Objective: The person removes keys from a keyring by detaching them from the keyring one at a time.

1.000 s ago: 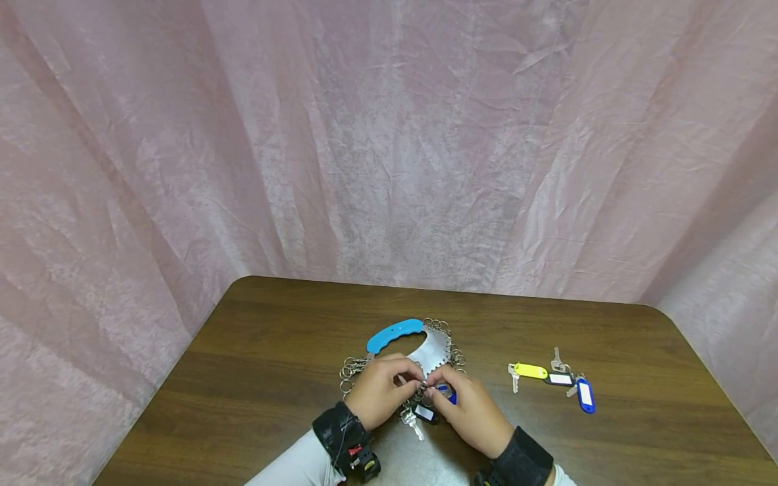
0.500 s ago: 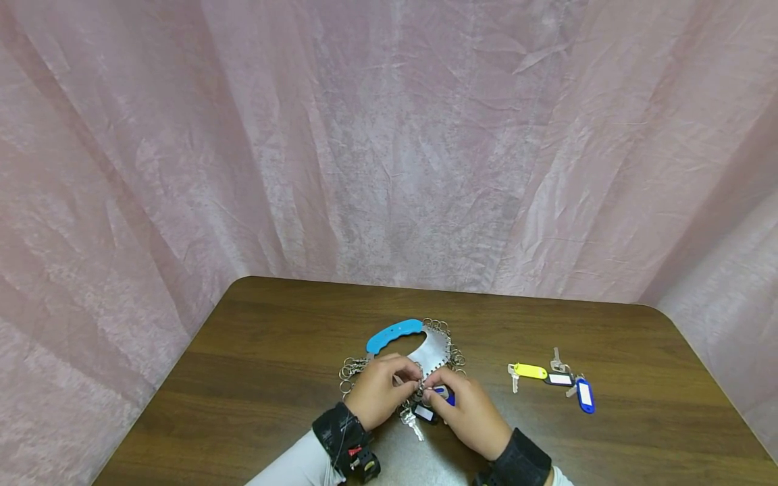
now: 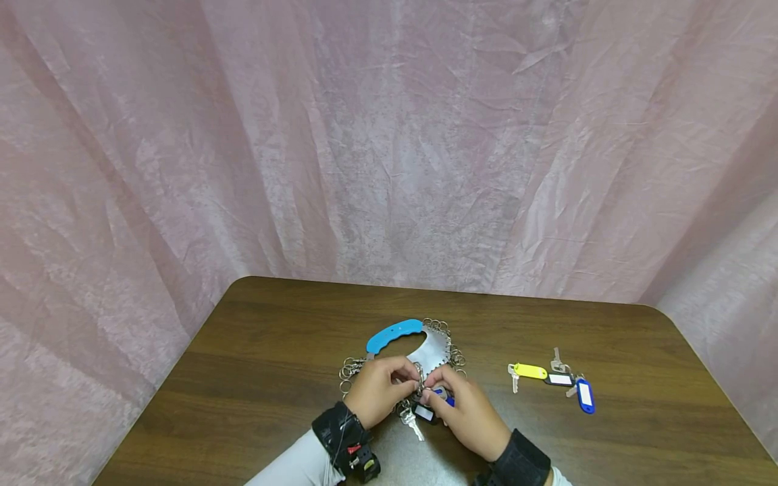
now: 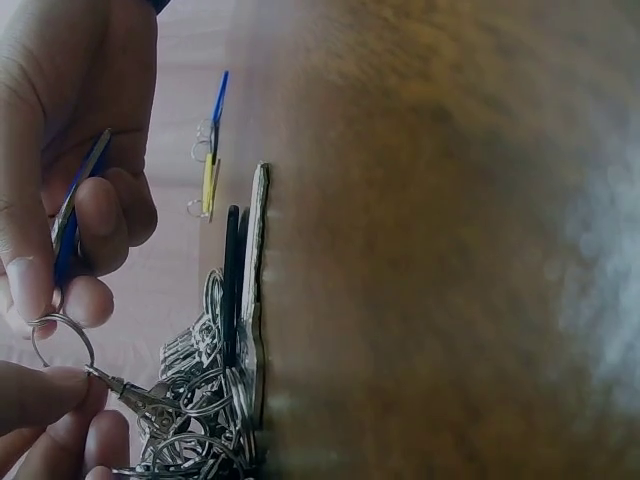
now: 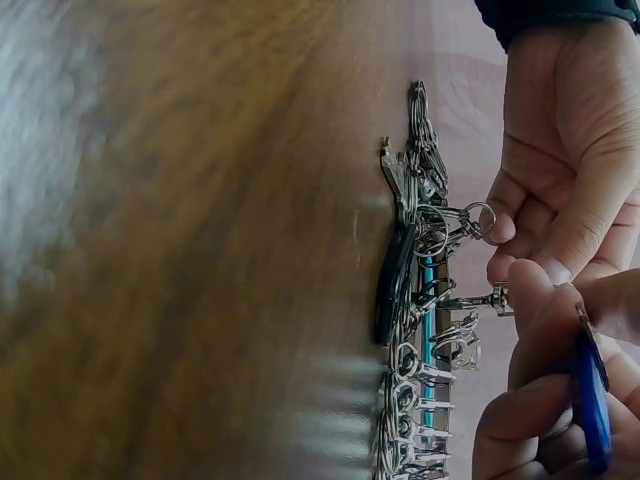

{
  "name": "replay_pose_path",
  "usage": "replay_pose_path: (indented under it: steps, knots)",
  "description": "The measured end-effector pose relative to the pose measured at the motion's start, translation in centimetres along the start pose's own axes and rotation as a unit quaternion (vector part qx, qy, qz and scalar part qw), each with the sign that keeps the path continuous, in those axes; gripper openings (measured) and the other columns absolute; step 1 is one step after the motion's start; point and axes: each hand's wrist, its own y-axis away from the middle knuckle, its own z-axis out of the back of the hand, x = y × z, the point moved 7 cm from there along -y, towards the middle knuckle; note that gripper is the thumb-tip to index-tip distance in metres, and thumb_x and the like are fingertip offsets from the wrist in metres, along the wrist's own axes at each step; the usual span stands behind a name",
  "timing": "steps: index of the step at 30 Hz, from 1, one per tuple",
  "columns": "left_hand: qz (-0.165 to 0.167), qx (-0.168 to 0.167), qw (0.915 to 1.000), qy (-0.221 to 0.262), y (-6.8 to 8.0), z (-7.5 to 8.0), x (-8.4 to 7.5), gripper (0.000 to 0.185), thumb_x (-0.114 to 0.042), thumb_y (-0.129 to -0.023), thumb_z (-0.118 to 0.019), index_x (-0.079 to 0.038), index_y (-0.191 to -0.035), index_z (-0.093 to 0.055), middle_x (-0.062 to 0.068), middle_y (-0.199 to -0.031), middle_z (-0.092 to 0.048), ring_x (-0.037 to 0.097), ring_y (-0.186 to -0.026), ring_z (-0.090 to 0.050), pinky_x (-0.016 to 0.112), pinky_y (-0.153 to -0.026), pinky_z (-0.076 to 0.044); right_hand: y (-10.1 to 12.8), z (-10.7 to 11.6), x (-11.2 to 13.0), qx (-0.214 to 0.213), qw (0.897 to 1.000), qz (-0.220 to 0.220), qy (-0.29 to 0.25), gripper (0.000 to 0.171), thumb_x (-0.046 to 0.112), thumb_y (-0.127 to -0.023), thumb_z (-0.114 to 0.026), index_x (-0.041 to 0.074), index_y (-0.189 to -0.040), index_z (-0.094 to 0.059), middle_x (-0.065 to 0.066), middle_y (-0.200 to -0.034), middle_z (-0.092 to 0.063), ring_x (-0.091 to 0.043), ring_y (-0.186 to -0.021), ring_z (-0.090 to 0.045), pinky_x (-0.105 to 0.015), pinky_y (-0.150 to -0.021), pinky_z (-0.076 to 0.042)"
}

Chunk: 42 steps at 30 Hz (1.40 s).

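Head view, left hand (image 3: 379,391) pinching clip, right hand (image 3: 464,412) holding blue tag (image 3: 446,396)

Shiny steel key rings (image 3: 351,370) and a glossy blue plastic handle (image 3: 394,335) lie on smooth dark wood-grain table (image 3: 267,351) before crinkled matt pink cloth (image 3: 389,148).

On the table (image 3: 255,378), taking the pair of hands as the clock's centre, the metal key organizer plate (image 3: 433,352) lies at twelve o'clock, its handle (image 3: 394,335) at eleven o'clock. Loose rings (image 3: 350,370) fringe the plate toward ten o'clock. The left hand (image 3: 379,390) sits at nine o'clock, the right hand (image 3: 464,412) at four o'clock, fingertips meeting over the plate's near edge. A tagged key (image 3: 419,416) lies between the hands at six o'clock. A cluster of tagged keys (image 3: 556,381) lies well apart at three o'clock. The curtain (image 3: 389,135) hangs behind the table.
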Motion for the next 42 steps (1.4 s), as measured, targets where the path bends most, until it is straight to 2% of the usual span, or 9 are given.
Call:
replay_pose_path:
  steps: [6,11,16,23,31,36,42]
  knots:
    - [0.006,0.011,0.9998,-0.014,-0.06,-0.05,0.13,0.006,-0.008,-0.086,-0.075,-0.014,-0.087,-0.074,-0.004,-0.084,-0.075,-0.004,-0.073,-0.061,0.017,-0.068,-0.05,-0.02,0.07,0.05,0.001,1.0,0.005,0.001,0.012,0.009,-0.096,-0.063,0.021,-0.096,-0.061,0.006,-0.087,-0.071,0.001,-0.075,-0.06,-0.021,-0.07,-0.049]
    - [-0.003,0.018,0.9997,-0.017,0.01,-0.12,0.03,0.01,-0.008,-0.086,-0.075,-0.017,-0.084,-0.073,-0.002,-0.084,-0.073,-0.004,-0.072,-0.059,0.017,-0.066,-0.049,-0.07,0.23,0.05,-0.005,1.0,0.012,0.006,0.013,0.01,-0.097,-0.063,0.022,-0.095,-0.061,0.005,-0.088,-0.072,0.001,-0.079,-0.061,-0.021,-0.071,-0.048]
    - [-0.017,0.021,0.9995,-0.019,0.06,-0.13,-0.18,0.012,-0.007,-0.086,-0.076,-0.018,-0.083,-0.072,0.0,-0.085,-0.073,-0.003,-0.074,-0.06,0.017,-0.067,-0.049,-0.11,0.22,-0.1,-0.007,1.0,0.012,0.012,0.013,0.012,-0.097,-0.064,0.024,-0.095,-0.062,0.006,-0.085,-0.068,0.002,-0.073,-0.056,-0.022,-0.07,-0.046]
    - [-0.03,0.028,0.9986,-0.034,0.08,-0.32,-0.52,0.012,-0.006,-0.085,-0.076,-0.017,-0.083,-0.072,-0.002,-0.083,-0.073,-0.003,-0.077,-0.061,0.017,-0.07,-0.05,-0.06,0.17,-0.26,-0.003,1.0,0.014,0.003,0.004,0.019,-0.099,-0.063,0.022,-0.097,-0.062,0.001,-0.075,-0.065,0.002,-0.065,-0.056,-0.021,-0.066,-0.046]
    - [-0.041,0.023,0.9982,-0.038,0.16,-0.38,-0.71,0.013,-0.004,-0.083,-0.077,-0.016,-0.081,-0.072,-0.002,-0.084,-0.073,-0.003,-0.077,-0.061,0.016,-0.07,-0.051,-0.07,0.15,-0.29,0.008,1.0,0.01,-0.016,0.005,0.023,-0.102,-0.059,0.021,-0.1,-0.063,-0.003,-0.083,-0.068,-0.008,-0.065,-0.062,-0.021,-0.064,-0.047]
    - [-0.043,0.021,0.998,-0.042,0.16,-0.37,-0.67,0.012,-0.005,-0.084,-0.077,-0.016,-0.082,-0.072,-0.005,-0.084,-0.073,-0.002,-0.077,-0.062,0.017,-0.07,-0.051,-0.13,0.1,-0.5,0.012,1.0,-0.011,-0.026,0.007,0.024,-0.103,-0.058,0.021,-0.102,-0.064,-0.004,-0.082,-0.068,-0.009,-0.065,-0.061,-0.022,-0.062,-0.047]
    - [-0.061,0.023,0.9965,-0.052,0.11,-0.48,-0.83,0.015,-0.002,-0.083,-0.074,-0.016,-0.082,-0.07,-0.004,-0.086,-0.072,0.001,-0.077,-0.062,0.016,-0.07,-0.051,-0.21,-0.08,-0.75,0.02,0.999,-0.018,-0.046,0.008,0.025,-0.103,-0.057,0.02,-0.1,-0.063,-0.005,-0.088,-0.07,-0.011,-0.064,-0.061,-0.022,-0.061,-0.048]
